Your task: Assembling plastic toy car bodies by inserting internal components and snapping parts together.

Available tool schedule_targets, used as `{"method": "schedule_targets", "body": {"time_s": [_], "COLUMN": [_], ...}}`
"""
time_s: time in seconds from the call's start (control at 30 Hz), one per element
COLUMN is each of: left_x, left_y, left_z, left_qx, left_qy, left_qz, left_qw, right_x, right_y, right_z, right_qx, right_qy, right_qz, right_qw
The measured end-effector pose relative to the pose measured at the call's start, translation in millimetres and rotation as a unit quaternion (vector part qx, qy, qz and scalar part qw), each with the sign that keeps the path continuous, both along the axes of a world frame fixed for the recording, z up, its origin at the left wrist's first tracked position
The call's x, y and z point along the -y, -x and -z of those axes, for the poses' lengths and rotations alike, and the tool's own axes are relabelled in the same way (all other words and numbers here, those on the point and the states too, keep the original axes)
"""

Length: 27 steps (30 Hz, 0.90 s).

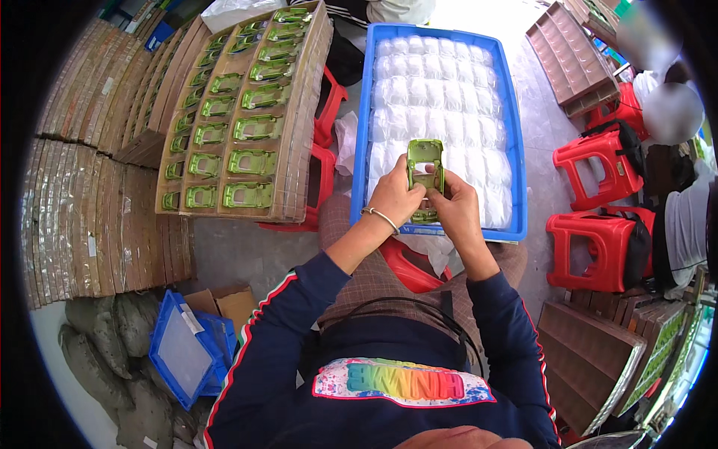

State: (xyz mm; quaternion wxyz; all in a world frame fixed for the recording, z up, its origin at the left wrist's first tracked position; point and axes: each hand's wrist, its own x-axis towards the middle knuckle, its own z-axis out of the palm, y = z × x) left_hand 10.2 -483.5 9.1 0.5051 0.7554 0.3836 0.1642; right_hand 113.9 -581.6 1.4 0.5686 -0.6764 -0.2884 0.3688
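Both my hands grip a green toy car body shell [425,152], with open window cut-outs, held over the near part of a blue tray. My left hand [396,196] wraps its left side, and a bracelet circles that wrist. On the other side, my right hand [458,207] closes on the lower right of the shell, thumbs close together. Rows of small white-wrapped pieces fill the blue tray [522,166] beneath. To the left, a shallow compartmented box [293,168] holds many similar green car shells [248,194].
Stacked cardboard trays [97,217] line the left. Red stools [591,247] stand on the right, near other people. A brown divided tray [572,56] leans at the far right, another [587,359] at the near right. Blue frames [183,348] and grey sacks [112,337] lie at lower left.
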Motion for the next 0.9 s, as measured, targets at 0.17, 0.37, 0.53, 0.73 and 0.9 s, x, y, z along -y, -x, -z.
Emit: {"method": "schedule_targets", "body": {"time_s": [0.17, 0.37, 0.53, 0.73, 0.9], "left_x": [-6.6, -15.8, -13.4, -22.1, -93.5], "left_y": [0.2, 5.0, 6.0, 14.0, 36.7], "left_z": [7.2, 12.6, 17.2, 28.3, 17.2], "left_qx": [0.006, 0.0, 0.106, 0.177, 0.205], "left_qy": [-0.024, -0.012, -0.018, 0.012, 0.111], "left_qz": [0.008, -0.011, -0.088, -0.11, -0.173], "left_qw": [1.0, 1.0, 0.99, 0.978, 0.957], "right_x": [-6.2, -17.6, -26.7, -44.8, -58.9], "right_y": [-2.7, 5.4, 8.2, 11.2, 18.6], "right_z": [4.7, 2.3, -4.8, -15.3, -20.3], "right_qx": [0.046, 0.045, 0.099, 0.019, 0.111], "right_qy": [0.018, 0.019, -0.028, -0.044, -0.066], "right_qz": [-0.002, 0.009, 0.012, -0.017, -0.099], "right_qw": [0.999, 0.999, 0.995, 0.999, 0.987]}}
